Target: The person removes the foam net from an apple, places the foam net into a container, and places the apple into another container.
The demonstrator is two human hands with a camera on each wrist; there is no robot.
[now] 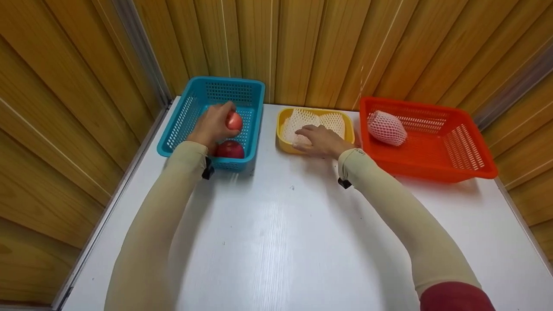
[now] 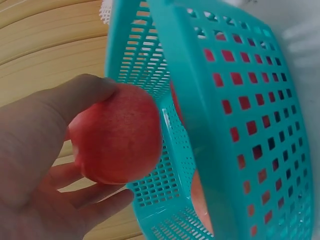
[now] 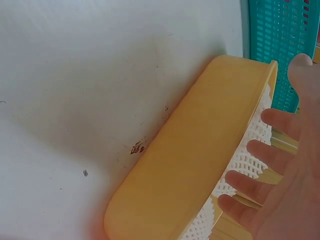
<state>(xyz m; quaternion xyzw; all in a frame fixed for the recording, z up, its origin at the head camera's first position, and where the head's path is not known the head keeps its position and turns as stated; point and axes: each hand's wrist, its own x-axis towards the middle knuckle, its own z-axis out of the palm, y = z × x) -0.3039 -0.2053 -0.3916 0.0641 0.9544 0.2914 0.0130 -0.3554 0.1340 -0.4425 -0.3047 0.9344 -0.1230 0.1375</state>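
My left hand [image 1: 212,125] grips a red apple [image 2: 117,135] between thumb and fingers, over the teal basket [image 1: 262,95]. Lower in that basket lies a darker red apple [image 1: 230,149]; through the holes of its wall the left wrist view shows more red fruit. My right hand [image 1: 320,140] hovers over the yellow container [image 3: 185,145], palm down, its fingers spread and slightly bent. White foam net sleeves [image 1: 332,122] fill the container, right under those fingertips, and nothing is pinched between them.
To the right stands a red-orange basket [image 1: 449,175], with a foam-netted fruit [image 1: 386,128] at its left end. Wood-patterned panels [image 1: 319,52] rise behind the baskets and along both sides. The white table [image 1: 268,233] stretches toward me under both forearms.
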